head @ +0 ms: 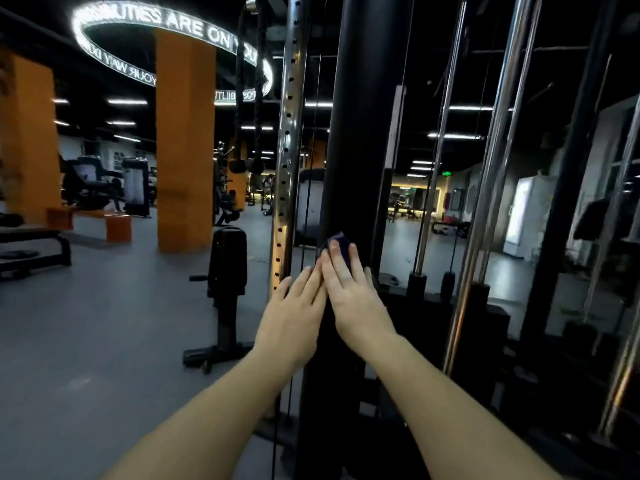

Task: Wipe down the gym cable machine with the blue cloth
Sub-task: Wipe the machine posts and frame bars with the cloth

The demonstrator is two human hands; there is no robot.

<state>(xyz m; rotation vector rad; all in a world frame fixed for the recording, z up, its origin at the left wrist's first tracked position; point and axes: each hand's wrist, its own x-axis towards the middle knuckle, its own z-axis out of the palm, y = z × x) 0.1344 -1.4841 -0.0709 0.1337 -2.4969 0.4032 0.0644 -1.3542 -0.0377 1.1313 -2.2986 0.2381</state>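
**As both palms pressed the black column, the wipe looked well under way**

While the blue cloth (337,239) sat pinned against the cable machine's black upright column (360,133), the right hand (353,296) lay flat over it. Its fingers were straight, pressing rather than gripping, and only the cloth's top edge peeked out above the fingertips. The left hand (294,310) was open too, fingers straight, laid along the column's left edge and touching the right.

My read was that the wiping step was in hand, on this column's front face. Plenty looked left to do: the perforated chrome post (289,133) just beside it on the left, and the chrome guide rods (498,133) off to the right.

The next move, I judged, called for a firm slide along the column with the cloth trapped under the palm, so it would not bunch or slip out.

In the way was a thin black cable (311,161), running close between post and column near the left fingers. An orange pillar (185,150) and a black padded stand (227,258) stood well apart behind.
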